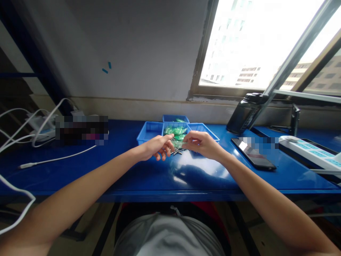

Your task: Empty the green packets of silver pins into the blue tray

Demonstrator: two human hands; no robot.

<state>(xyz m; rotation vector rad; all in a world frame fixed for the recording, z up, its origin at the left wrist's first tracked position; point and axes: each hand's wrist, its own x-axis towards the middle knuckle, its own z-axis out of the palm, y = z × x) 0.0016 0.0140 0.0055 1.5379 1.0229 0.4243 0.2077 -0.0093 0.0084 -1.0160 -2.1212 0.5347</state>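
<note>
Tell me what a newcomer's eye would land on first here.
Both hands meet at mid-table: the left hand and right hand pinch a small clear-green packet over some small metal pieces. Just behind sit blue trays holding more green packets, and a dark phone lies to the right on the glossy blue table.

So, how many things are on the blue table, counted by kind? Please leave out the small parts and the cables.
Blue trays: 4
Black phone: 1
White power strip: 1
Dark bottle: 1
Total: 7
Both hands, left and right, hold small parts in front of the trays.
</note>
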